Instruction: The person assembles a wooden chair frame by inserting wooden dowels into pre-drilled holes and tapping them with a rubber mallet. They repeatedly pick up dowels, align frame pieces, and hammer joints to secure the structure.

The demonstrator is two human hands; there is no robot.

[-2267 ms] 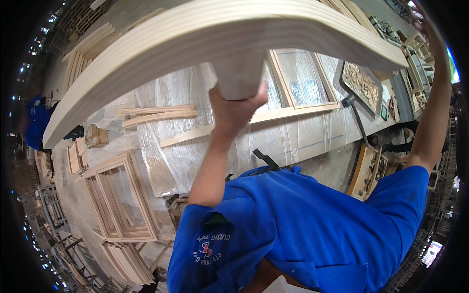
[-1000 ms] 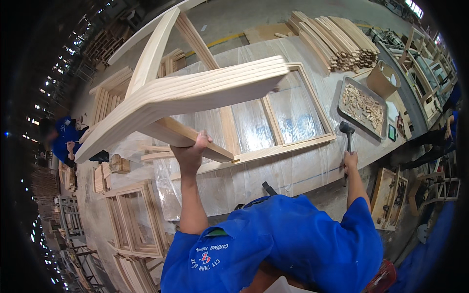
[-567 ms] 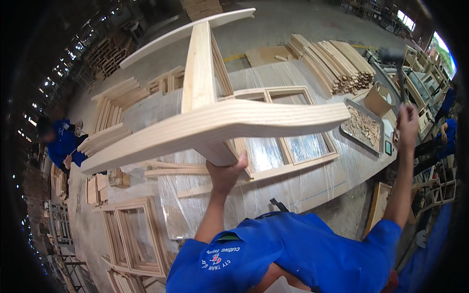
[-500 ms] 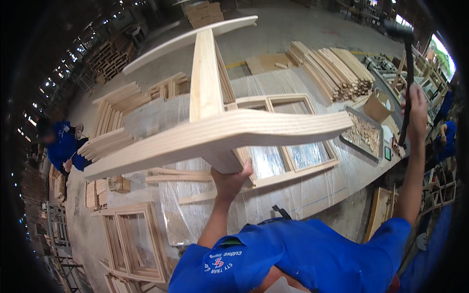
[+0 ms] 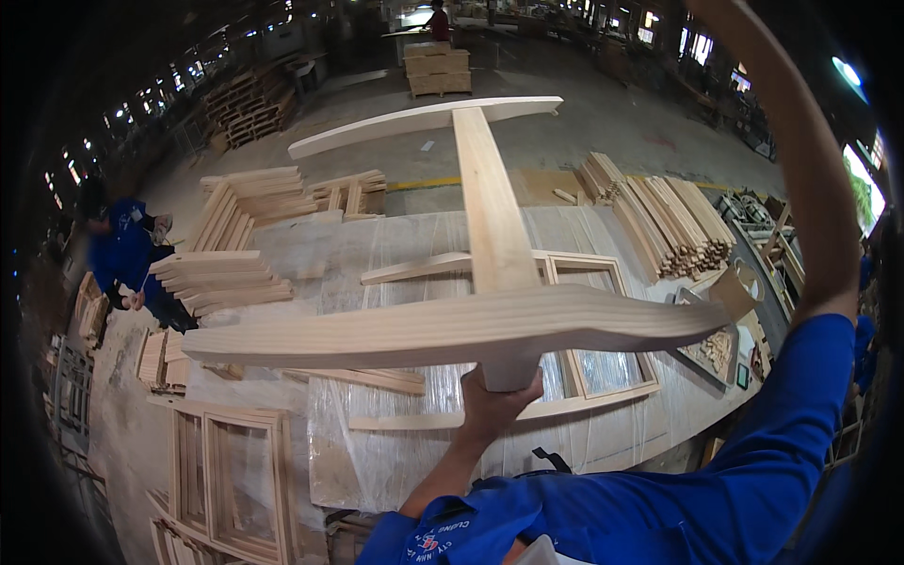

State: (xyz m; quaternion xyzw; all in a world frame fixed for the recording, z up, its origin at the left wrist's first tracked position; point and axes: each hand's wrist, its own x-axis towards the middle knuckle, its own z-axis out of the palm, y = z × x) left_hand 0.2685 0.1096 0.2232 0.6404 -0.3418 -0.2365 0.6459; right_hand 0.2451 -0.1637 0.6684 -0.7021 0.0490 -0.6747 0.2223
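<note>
My left hand is closed around the lower end of a cross rail on a pale wooden frame. Two long curved legs, one near and one far, are joined by that broad rail, and the whole piece is held up above the table. My right arm stretches up past the top edge of the picture, so its hand is out of sight. Below the held frame lies a flat wooden frame with panes, partly hidden by it.
The plastic-covered table bears stacked wooden slats, a tray of small wood pieces and a cardboard tub. More parts are piled at left, where a person in blue stands. Panelled frames lean at lower left.
My right hand, which held a black hammer at the right, has swung up out of the picture. The wooden frame sits lower and has turned a little, with my left hand still on it.
</note>
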